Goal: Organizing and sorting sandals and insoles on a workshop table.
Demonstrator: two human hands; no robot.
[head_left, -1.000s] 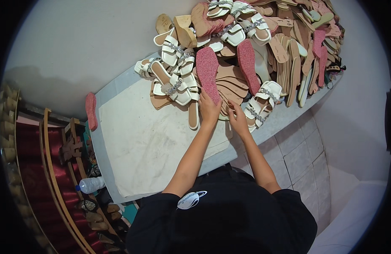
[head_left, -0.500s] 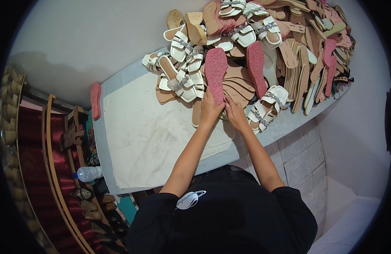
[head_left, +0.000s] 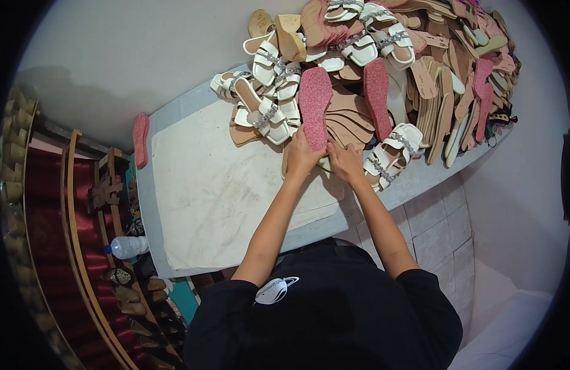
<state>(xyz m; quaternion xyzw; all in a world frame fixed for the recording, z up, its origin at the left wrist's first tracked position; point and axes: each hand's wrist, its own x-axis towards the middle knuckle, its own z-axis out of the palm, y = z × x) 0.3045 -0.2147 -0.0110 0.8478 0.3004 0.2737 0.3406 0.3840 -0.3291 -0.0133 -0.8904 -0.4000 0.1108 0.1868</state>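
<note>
- The pink sole is a flat, shoe-shaped piece with a rough, grainy, glittery face, lying lengthwise away from the person on a fan of smooth tan insoles.
- The left hand lies at the near, heel end of that sole; its fingers are laid close together, curled over the sole's left edge and pressing on it.
- The right hand sits just beside the left, touching the same heel end from the right; its fingers are bent and bunched, and whether they pinch the edge or only rest on it cannot be told.
- Just left of the fingers lie white strappy sandals with shiny studded bands; just right of them lies another white sandal pair.
- A second pink sole of the same grainy kind lies beyond the right fingers, among the tan pieces.
- Nearer than the fingers, the desk is covered by a pale, stained, matte sheet.
- Well left of the fingers, a small pink sole rests on the desk's far edge.
</note>
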